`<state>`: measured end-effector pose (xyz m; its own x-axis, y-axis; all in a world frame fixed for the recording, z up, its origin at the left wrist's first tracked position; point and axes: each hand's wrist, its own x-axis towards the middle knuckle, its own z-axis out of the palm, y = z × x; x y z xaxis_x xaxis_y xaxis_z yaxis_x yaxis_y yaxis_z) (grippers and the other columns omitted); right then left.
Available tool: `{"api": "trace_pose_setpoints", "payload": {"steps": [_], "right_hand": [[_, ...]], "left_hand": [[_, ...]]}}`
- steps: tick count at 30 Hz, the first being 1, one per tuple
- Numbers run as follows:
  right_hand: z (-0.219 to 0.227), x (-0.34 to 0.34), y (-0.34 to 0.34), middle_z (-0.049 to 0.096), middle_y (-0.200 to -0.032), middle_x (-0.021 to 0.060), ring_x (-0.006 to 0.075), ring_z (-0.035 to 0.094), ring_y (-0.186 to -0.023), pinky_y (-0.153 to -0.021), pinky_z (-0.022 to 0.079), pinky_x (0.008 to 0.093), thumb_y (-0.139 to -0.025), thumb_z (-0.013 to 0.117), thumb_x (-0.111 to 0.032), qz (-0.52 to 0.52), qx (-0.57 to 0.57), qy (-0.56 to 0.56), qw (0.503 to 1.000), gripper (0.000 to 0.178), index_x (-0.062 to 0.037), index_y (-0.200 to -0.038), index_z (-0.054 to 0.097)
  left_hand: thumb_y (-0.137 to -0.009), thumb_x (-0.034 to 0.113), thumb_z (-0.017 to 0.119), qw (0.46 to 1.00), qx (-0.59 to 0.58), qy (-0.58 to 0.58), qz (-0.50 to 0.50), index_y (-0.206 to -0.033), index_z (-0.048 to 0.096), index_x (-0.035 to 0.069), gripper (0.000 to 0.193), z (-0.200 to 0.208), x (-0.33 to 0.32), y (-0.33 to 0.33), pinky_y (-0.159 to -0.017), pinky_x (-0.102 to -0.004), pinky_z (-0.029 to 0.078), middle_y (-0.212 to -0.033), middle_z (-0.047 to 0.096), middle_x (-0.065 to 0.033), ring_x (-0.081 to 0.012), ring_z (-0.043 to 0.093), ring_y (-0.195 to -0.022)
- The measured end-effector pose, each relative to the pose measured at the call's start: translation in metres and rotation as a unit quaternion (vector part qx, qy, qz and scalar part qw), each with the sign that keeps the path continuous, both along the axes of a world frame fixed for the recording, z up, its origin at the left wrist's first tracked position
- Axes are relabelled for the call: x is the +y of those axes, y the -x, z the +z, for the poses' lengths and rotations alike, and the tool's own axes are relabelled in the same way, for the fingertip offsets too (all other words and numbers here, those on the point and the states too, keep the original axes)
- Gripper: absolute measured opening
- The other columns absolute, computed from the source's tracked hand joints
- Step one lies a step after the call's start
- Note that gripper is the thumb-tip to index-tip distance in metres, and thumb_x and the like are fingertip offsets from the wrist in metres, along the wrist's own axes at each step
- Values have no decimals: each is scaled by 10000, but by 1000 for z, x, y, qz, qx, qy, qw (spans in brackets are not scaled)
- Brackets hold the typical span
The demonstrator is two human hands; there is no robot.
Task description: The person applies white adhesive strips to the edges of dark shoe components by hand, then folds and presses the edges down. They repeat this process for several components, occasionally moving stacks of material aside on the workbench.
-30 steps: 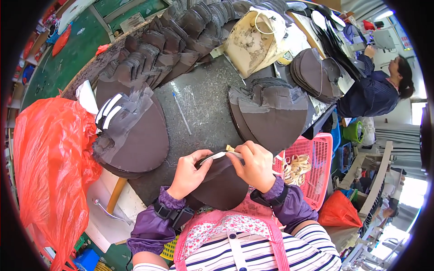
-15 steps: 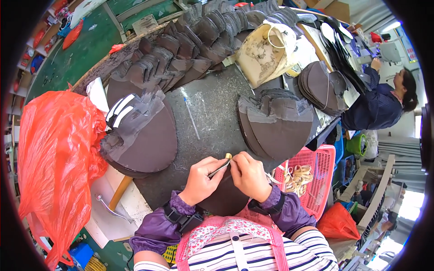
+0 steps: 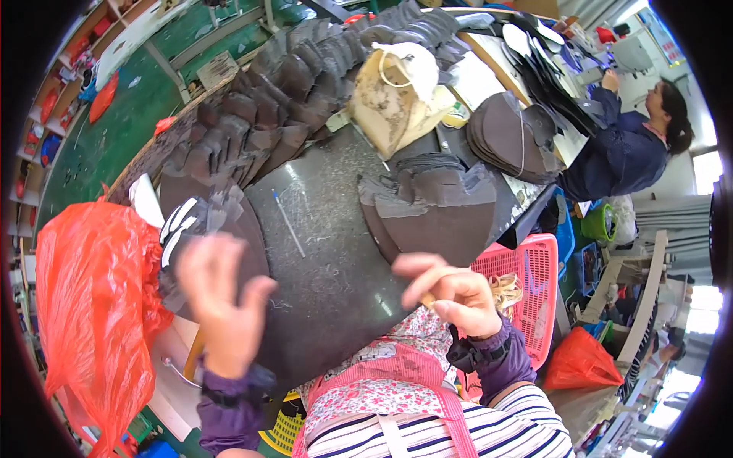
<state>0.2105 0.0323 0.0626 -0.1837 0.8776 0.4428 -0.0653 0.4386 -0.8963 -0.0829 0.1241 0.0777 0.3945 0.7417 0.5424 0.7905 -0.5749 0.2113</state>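
My left hand (image 3: 223, 301) is raised with its fingers apart and smeared by motion; nothing shows in it. It is above the left pile of dark brown rounded pieces (image 3: 248, 233), covering part of it. Near the table's front edge, my right hand (image 3: 458, 296) has its fingers curled round a small yellowish-tan object (image 3: 428, 300), mostly hidden. Just beyond the right hand lies another pile of dark rounded pieces (image 3: 435, 221) with grey-smeared upper edges. Several white strips (image 3: 177, 229) show on the left pile.
A pen (image 3: 290, 223) lies on the dark tabletop (image 3: 321, 282). Rows of overlapping dark pieces (image 3: 267, 99) and a stained cream container (image 3: 389, 95) stand at the back. A red plastic bag (image 3: 95, 305) is at left, a pink basket (image 3: 534, 290) at right. A person (image 3: 618, 164) sits far right.
My hands have parted: the left moved left and opened, the right stayed on the right side with the small tan object. The dark piece under them no longer shows there. The view has shifted.
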Motion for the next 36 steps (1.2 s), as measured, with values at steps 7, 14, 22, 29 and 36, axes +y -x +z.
{"api": "trace_pose_setpoints", "payload": {"steps": [7, 14, 22, 29, 36], "right_hand": [[19, -13, -22, 629, -794, 79, 161, 601, -709, -614, 445, 275, -911, 590, -21, -36, -130, 243, 961, 141, 26, -779, 606], [15, -16, -83, 610, -736, 55, 122, 565, -643, -581, 429, 266, -925, 615, -62, -210, -280, 169, 922, 115, 41, -890, 654], [21, -14, -94, 606, -743, 66, 128, 586, -658, -580, 440, 269, -910, 639, -70, -338, -211, 191, 897, 108, 33, -923, 668], [22, -7, -64, 573, -744, 20, 76, 570, -689, -560, 428, 278, -918, 635, -62, -261, -121, 207, 935, 107, 42, -937, 658], [-42, 18, 7, 595, -760, 119, 253, 610, -680, -590, 462, 357, -870, 660, -57, -23, -257, 130, 957, 104, 27, -931, 660]], "left_hand": [[-834, 159, 730, 826, -285, 408, -264, -1132, 620, 13, 350, -20, -41, -126, -773, -360, 523, -1018, 633, -148, -272, 648, -875], [-778, 60, 756, 914, -263, 183, -248, -1080, 606, -6, 344, -49, 4, -199, -777, -370, 514, -1045, 605, -163, -299, 622, -897], [-800, 76, 745, 962, -187, 57, -192, -1110, 574, -9, 365, -71, 41, -241, -776, -365, 500, -1016, 569, -161, -331, 586, -890], [-798, 66, 752, 854, -316, 370, -186, -1063, 600, -18, 317, -56, -8, -141, -583, -290, 472, -793, 648, -133, -175, 590, -613], [-752, 119, 801, 846, -213, 475, -113, -1067, 629, -43, 393, -99, -36, -76, -573, -274, 475, -752, 667, -122, -94, 573, -597]]}}
